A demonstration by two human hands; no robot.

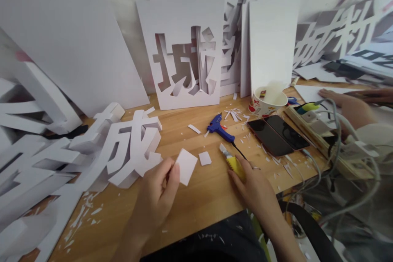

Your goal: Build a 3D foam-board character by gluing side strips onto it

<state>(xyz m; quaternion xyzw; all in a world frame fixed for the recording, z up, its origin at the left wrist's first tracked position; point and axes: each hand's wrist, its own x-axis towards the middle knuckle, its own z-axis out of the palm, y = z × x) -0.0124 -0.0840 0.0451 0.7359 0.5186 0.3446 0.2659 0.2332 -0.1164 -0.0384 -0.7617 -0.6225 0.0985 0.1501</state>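
Your left hand (164, 184) pinches a white card (186, 166). To its right, your right hand (253, 180) holds a yellow cutter (236, 166) in its grip, long axis slanting forward and left.

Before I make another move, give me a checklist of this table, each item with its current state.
1. White card secure in the left hand: ok, the grip is at one side of it.
2. Yellow cutter in the right hand: ok.
3. Cutter tip apart from the left hand: ok, a small white piece lies between.
4. Blue glue gun cool: cannot tell.
5. Table free of scraps: not ok, white slivers lie beside the glue gun.
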